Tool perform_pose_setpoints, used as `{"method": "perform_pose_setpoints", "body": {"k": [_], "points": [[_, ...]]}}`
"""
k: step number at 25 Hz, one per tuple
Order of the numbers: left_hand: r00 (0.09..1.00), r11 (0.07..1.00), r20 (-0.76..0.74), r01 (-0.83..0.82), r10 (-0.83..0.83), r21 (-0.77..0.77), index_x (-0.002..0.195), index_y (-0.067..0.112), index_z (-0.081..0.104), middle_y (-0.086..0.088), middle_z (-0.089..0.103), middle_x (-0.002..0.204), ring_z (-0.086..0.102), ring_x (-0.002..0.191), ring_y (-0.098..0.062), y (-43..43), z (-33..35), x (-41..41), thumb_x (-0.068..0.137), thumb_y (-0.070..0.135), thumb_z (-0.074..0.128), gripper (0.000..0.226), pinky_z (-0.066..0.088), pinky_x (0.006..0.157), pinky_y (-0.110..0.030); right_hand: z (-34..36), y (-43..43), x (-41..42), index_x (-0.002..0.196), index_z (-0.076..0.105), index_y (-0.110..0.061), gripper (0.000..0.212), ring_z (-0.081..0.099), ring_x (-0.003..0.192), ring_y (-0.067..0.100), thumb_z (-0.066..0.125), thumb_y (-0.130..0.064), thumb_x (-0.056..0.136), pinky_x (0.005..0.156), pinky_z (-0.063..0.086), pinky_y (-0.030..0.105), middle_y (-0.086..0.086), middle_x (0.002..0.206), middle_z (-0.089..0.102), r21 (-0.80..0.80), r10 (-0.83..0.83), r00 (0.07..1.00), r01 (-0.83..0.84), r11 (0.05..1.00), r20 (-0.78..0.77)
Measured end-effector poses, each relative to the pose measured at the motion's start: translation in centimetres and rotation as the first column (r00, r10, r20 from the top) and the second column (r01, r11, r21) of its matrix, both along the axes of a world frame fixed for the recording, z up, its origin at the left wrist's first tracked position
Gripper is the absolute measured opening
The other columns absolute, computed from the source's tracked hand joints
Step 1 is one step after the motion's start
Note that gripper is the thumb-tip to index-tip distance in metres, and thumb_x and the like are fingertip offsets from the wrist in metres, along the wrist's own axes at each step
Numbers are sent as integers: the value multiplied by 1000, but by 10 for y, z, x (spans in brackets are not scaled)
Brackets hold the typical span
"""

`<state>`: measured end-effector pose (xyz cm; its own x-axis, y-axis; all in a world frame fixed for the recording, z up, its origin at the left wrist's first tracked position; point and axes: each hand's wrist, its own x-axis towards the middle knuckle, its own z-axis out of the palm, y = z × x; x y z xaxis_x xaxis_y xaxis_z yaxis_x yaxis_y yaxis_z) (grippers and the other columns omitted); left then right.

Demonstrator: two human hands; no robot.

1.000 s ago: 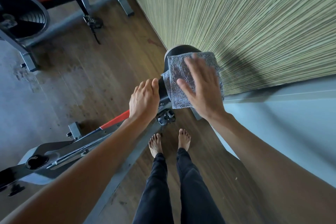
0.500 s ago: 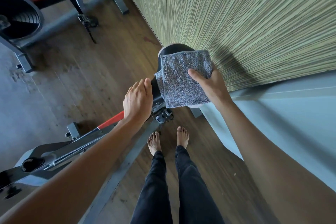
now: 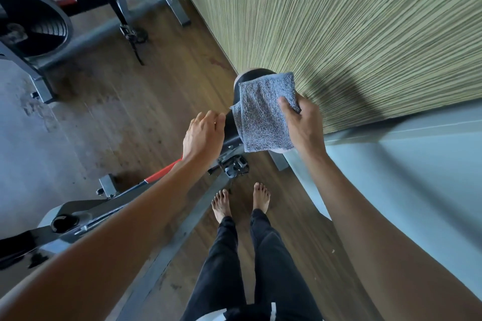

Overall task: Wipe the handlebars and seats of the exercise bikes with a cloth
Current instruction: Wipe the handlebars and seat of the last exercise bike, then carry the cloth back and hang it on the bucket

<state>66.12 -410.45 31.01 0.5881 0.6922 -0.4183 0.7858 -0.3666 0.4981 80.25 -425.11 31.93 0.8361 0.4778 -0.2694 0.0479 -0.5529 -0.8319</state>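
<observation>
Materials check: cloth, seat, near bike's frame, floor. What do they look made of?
Cloth: grey looped pile with stitched hem, likely microfibre terry, matte.
Seat: smooth black, faint sheen, probably vinyl or moulded plastic; cannot tell which.
Frame: flat grey tube, painted look, likely steel.
Floor: brown wood-grain planks, wood or laminate, unclear.
</observation>
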Motion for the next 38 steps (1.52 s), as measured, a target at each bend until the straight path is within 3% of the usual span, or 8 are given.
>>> {"method": "perform_pose_setpoints", "body": {"k": [5,11,18,22,26,30,34,38], "points": [[993,997,98,59,-63,43,106,14,63,-2,61,106,56,97,-22,10,59,-16,102,31,34,33,46,77,-36,62,6,-26,78,58,-24,23,48,46,-5,58,-23,101,46,32,7,-16,63,49,1,45,999,-45,999,-5],[974,963,124,160,-190,219,119,15,65,-5,68,116,56,89,-16,10,138,-65,100,23,43,30,43,67,-31,128,1,-64,93,66,-11,19,43,44,-2,58,-25,101,44,30,9,-9,58,49,-14,169,984,-169,986,49],[988,969,154,-56,20,239,114,21,66,-2,70,114,65,98,-29,-41,182,-141,98,27,48,26,51,77,-36,160,-17,-98,71,53,-13,30,37,49,4,59,-24,99,49,29,20,-10,56,43,-72,481,864,-476,877,150],[949,910,164,-306,269,279,111,20,68,-4,69,112,63,100,-29,-112,193,-197,97,22,50,23,48,77,-35,171,-29,-133,63,49,-18,37,40,52,8,61,-21,98,48,32,15,-8,56,46,-27,684,708,-691,722,175],[843,801,183,-537,506,265,116,25,67,0,69,118,64,106,-23,-198,198,-267,96,24,51,26,49,84,-34,176,-53,-194,78,62,-9,26,47,60,15,63,-26,97,57,36,31,1,66,57,-15,857,486,-868,496,170],[660,611,181,-747,729,263,117,30,67,5,69,120,63,110,-23,-276,208,-347,96,27,51,26,51,89,-35,183,-80,-280,72,55,-17,26,42,48,2,64,-22,96,49,31,18,-10,56,48,42,952,262,-965,259,160],[448,383,209,-877,869,291,116,26,68,5,70,117,63,110,-20,-346,221,-436,96,27,53,24,49,87,-33,190,-104,-390,89,68,-3,23,51,63,17,63,-24,96,60,40,34,16,73,66,52,985,-7,-999,-16,170],[284,206,227,-927,932,313,115,25,67,3,70,116,63,108,-21,-415,233,-534,96,29,54,24,49,89,-34,202,-140,-512,85,68,-10,19,46,58,12,62,-24,97,59,35,32,1,62,60,90,958,-229,-965,-247,175]]}}
